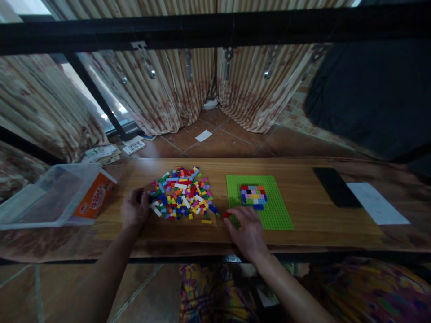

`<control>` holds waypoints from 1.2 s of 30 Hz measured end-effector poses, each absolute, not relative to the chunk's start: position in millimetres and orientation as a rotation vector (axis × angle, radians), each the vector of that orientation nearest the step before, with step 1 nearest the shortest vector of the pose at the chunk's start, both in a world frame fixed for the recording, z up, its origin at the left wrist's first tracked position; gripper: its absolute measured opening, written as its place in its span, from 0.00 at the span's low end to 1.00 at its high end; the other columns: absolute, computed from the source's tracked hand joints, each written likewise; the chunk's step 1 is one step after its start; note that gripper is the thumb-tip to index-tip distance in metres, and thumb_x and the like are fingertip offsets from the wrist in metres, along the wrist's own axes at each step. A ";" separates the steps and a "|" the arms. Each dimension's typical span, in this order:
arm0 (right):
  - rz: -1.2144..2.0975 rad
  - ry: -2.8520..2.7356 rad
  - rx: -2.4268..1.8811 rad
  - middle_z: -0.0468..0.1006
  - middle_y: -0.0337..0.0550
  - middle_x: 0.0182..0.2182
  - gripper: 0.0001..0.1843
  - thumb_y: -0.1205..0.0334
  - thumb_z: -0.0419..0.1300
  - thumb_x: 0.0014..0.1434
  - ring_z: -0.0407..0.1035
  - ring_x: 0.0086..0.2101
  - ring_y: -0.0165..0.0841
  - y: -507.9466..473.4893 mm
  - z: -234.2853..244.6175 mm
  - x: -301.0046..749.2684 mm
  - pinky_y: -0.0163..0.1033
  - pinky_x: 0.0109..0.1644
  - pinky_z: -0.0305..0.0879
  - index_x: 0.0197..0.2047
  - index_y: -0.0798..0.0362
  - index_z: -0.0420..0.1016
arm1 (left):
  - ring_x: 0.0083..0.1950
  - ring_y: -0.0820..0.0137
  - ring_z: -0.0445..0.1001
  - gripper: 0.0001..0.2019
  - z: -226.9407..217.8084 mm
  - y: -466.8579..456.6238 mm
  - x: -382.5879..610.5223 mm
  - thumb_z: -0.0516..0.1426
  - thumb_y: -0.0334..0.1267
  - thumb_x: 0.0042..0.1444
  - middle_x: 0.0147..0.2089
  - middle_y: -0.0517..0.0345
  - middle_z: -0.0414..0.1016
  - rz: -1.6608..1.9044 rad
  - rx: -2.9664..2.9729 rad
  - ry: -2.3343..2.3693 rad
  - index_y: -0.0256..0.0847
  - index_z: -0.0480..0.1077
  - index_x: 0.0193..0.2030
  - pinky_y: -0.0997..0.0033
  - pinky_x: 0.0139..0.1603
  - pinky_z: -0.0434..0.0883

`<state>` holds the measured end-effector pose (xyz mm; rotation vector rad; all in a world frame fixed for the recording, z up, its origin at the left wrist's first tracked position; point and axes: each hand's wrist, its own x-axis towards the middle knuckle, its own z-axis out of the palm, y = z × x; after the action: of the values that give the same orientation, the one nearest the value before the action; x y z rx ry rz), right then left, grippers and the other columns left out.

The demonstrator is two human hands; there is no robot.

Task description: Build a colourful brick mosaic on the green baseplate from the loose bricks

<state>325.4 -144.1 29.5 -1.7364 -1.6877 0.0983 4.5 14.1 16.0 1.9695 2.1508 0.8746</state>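
Observation:
A heap of small mixed-colour building bricks (183,202) lies on the wooden board. My left hand (134,208) is at the heap's left edge with its fingers curled; what they hold, if anything, is hidden. Right of the heap, my right hand (245,229) pinches a red brick (226,215) between thumb and fingers, over the near left corner of a green baseplate (278,208). On that plate stands a multicoloured brick build (254,196), with red, pink, yellow, white and blue pieces. A yellow brick (206,221) lies apart in front of the heap.
A clear plastic tub (60,172) with an orange label stands at the left. To the right lie a dark flat object (336,187) and a white sheet (379,202). A black bar (215,29) crosses above the table's far side. Curtains hang behind.

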 end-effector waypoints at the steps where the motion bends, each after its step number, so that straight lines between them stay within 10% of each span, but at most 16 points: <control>1: 0.121 -1.713 -1.729 0.79 0.42 0.38 0.06 0.61 0.60 0.60 0.68 0.41 0.39 -142.1 29.7 317.7 0.43 0.45 0.59 0.40 0.49 0.76 | 0.49 0.61 0.74 0.19 16.1 13.8 4.5 0.50 0.47 0.58 0.45 0.48 0.76 0.875 1.968 2.147 0.39 0.72 0.48 0.63 0.50 0.70; 25: 0.179 -1.774 -1.968 0.78 0.45 0.35 0.06 0.64 0.61 0.57 0.67 0.41 0.42 -112.6 33.4 274.2 0.45 0.44 0.58 0.39 0.49 0.76 | 0.46 0.61 0.74 0.21 22.2 12.5 7.2 0.51 0.50 0.56 0.44 0.49 0.77 0.823 1.908 2.175 0.40 0.72 0.49 0.64 0.48 0.70; 36: 0.567 -1.209 -1.436 0.78 0.44 0.39 0.11 0.62 0.55 0.60 0.73 0.41 0.34 -128.8 53.1 299.1 0.41 0.44 0.70 0.42 0.48 0.78 | 0.47 0.61 0.74 0.19 23.2 13.9 7.2 0.52 0.48 0.55 0.46 0.50 0.77 0.781 1.893 2.185 0.41 0.72 0.49 0.63 0.48 0.70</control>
<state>299.1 -128.8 53.1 -1.4360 -1.2090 0.5673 7.2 13.9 23.2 1.8928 2.1855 0.7813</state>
